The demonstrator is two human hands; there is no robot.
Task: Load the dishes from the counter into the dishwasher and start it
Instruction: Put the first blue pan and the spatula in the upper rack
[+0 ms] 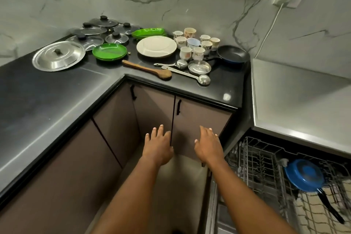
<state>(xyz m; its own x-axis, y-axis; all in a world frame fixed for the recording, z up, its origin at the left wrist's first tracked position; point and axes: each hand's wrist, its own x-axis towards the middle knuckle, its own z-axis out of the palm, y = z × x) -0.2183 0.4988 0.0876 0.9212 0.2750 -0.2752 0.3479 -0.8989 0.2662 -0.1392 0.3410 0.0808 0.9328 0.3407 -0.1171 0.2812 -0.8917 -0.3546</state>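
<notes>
Reaching forward, the left hand (158, 147) and right hand (208, 145) hold nothing, fingers spread. Dishes sit on the counter (57, 91): white plates (156, 46), cups (197, 42). A blue pan (303, 175) lies in the dishwasher rack (256, 159), which the frame edge cuts off.

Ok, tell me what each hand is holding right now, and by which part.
Nothing is held. The left hand and right hand are both open and empty, in front of the cabinet doors.

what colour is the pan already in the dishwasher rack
Blue, with a black handle; the pan shows in the head view, bottom up in the rack.
</notes>
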